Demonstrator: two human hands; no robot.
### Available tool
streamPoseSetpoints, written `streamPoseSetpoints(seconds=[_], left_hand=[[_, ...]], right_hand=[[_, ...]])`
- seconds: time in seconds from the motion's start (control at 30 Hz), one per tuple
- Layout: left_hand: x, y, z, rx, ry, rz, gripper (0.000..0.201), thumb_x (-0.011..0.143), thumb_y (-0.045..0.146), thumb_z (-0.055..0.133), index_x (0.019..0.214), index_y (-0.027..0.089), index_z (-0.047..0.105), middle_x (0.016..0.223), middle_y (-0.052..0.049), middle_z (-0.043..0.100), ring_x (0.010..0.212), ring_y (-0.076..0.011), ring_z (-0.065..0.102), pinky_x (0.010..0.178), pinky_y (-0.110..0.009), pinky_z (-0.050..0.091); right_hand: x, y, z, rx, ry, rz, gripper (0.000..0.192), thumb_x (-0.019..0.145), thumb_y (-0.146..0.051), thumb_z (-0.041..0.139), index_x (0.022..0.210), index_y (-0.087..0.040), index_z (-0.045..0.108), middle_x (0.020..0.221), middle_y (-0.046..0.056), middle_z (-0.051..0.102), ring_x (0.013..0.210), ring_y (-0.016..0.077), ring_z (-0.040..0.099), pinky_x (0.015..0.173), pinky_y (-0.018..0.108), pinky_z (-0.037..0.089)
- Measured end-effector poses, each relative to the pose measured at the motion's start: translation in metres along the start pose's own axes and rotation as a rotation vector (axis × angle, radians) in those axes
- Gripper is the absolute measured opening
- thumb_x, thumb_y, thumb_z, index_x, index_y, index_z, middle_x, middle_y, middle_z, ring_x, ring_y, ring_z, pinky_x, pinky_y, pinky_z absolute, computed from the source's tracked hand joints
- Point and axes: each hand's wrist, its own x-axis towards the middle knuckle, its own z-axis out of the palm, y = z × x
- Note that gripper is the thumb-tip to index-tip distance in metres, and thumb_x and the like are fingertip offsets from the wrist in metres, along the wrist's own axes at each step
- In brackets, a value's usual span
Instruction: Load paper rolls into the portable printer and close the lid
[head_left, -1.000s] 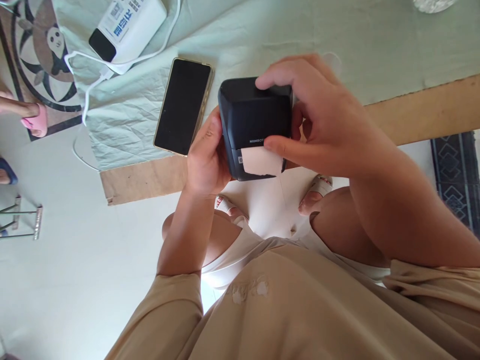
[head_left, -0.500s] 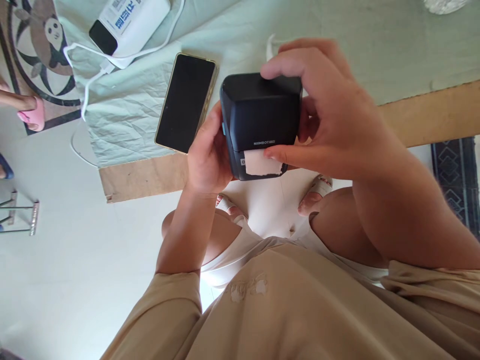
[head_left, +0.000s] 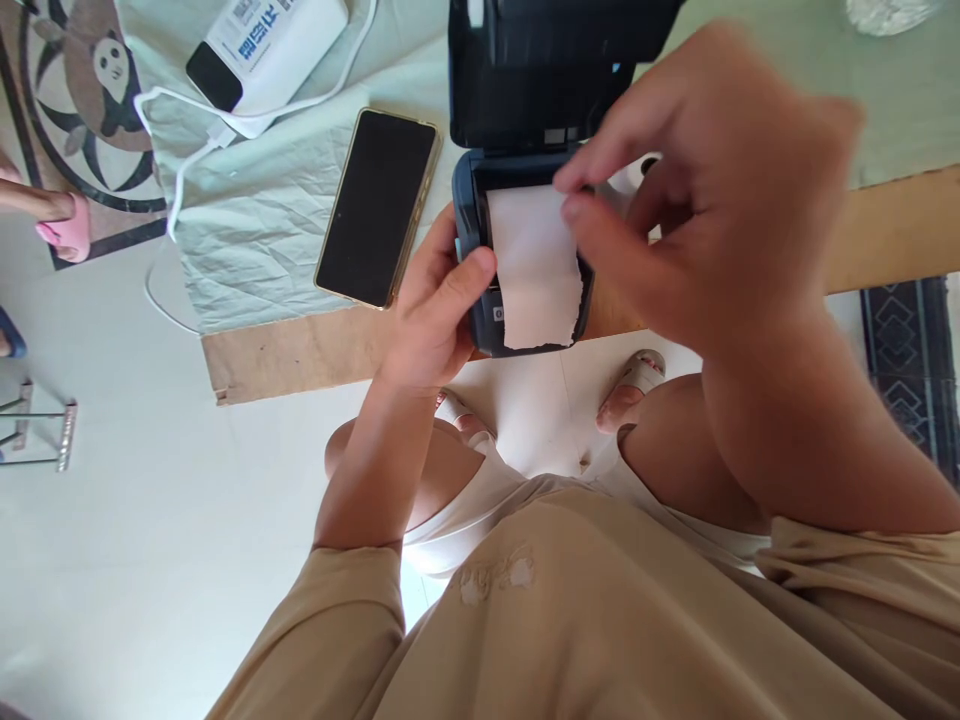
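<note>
The left hand (head_left: 431, 320) grips the small dark label printer (head_left: 480, 250) from its nine o'clock side, thumb pressed on the left edge of the white paper strip (head_left: 534, 270), lid (head_left: 540, 75) swung wide open up at twelve o'clock. The right hand (head_left: 705, 200), blurred, comes in from three o'clock with thumb and forefinger pinched at the strip's top right corner, the torn end hanging over the printer's front at six o'clock. Over at nine o'clock a black phone (head_left: 377, 207) lies face up on the pale cloth (head_left: 247, 240), with a white power bank (head_left: 266, 45) and its cable (head_left: 176, 170) beyond at ten o'clock.
</note>
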Motion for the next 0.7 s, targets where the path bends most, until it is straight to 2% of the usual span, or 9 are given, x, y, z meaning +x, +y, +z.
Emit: streamPoseSetpoints(seconds=[0.1,0.3,0.4,0.5,0.57,0.6,0.63,0.7], left_hand=[[-0.003,0.004,-0.001,0.029,-0.042,-0.002,0.037,0.087,0.052,0.072,0.117,0.030,0.068,0.107,-0.004,0.071,0.129,-0.0318,0.061,0.094,-0.039,0.060],[-0.004,0.005,-0.002,0.039,-0.109,0.009,0.039,0.087,0.050,0.073,0.121,0.030,0.067,0.125,-0.005,0.068,0.133,-0.0325,0.057,0.097,-0.039,0.058],[-0.004,0.003,-0.004,0.015,-0.127,0.025,0.036,0.089,0.048,0.071,0.118,0.027,0.068,0.125,-0.006,0.068,0.136,-0.0332,0.054,0.101,-0.039,0.056],[-0.005,0.002,-0.006,0.018,-0.098,0.034,0.034,0.091,0.049,0.068,0.116,0.026,0.069,0.124,-0.006,0.070,0.141,-0.0331,0.050,0.105,-0.041,0.054],[-0.005,0.002,-0.006,0.044,-0.070,0.035,0.038,0.091,0.051,0.067,0.119,0.026,0.069,0.124,-0.007,0.070,0.143,-0.0336,0.049,0.106,-0.042,0.054],[-0.004,0.002,-0.006,0.056,-0.058,0.036,0.040,0.091,0.052,0.067,0.120,0.026,0.069,0.122,-0.007,0.071,0.142,-0.0338,0.050,0.107,-0.043,0.054],[-0.004,0.002,-0.005,0.062,-0.053,0.039,0.040,0.091,0.052,0.067,0.121,0.026,0.069,0.121,-0.007,0.072,0.142,-0.0337,0.050,0.107,-0.044,0.054],[-0.003,0.002,-0.004,0.064,-0.043,0.037,0.040,0.092,0.053,0.066,0.120,0.026,0.070,0.119,-0.007,0.072,0.141,-0.0326,0.051,0.109,-0.043,0.053]], right_hand=[[0.001,-0.003,-0.001,-0.261,-0.061,-0.051,0.028,0.083,-0.034,0.060,0.109,-0.026,0.065,0.087,0.004,0.067,0.076,0.0256,0.062,0.073,0.042,0.044],[0.006,-0.018,-0.007,-0.474,-0.290,0.033,0.043,0.084,-0.037,0.059,0.126,-0.027,0.058,0.096,0.010,0.069,0.085,0.0377,0.065,0.065,0.045,0.044],[0.006,-0.020,-0.007,-0.508,-0.255,0.014,0.046,0.081,-0.038,0.060,0.124,-0.025,0.058,0.089,0.010,0.070,0.081,0.0386,0.065,0.062,0.045,0.044],[0.002,-0.018,-0.012,-0.308,-0.150,-0.077,0.043,0.073,-0.032,0.063,0.116,-0.027,0.064,0.082,0.003,0.071,0.067,0.0263,0.063,0.061,0.041,0.045],[-0.002,-0.012,-0.020,-0.058,-0.098,-0.090,0.040,0.070,-0.028,0.065,0.110,-0.027,0.066,0.084,0.000,0.071,0.055,0.0151,0.055,0.057,0.036,0.045],[-0.004,-0.007,-0.024,0.070,-0.063,-0.081,0.039,0.070,-0.027,0.066,0.108,-0.027,0.066,0.089,0.000,0.072,0.054,0.0125,0.054,0.055,0.033,0.044],[-0.006,0.000,-0.029,0.183,-0.012,-0.071,0.038,0.070,-0.025,0.066,0.108,-0.026,0.065,0.098,0.001,0.071,0.059,0.0127,0.057,0.054,0.031,0.044],[-0.006,0.020,-0.036,0.303,0.113,-0.062,0.036,0.077,-0.025,0.058,0.113,-0.027,0.061,0.113,0.004,0.068,0.080,0.0188,0.066,0.053,0.030,0.044]])
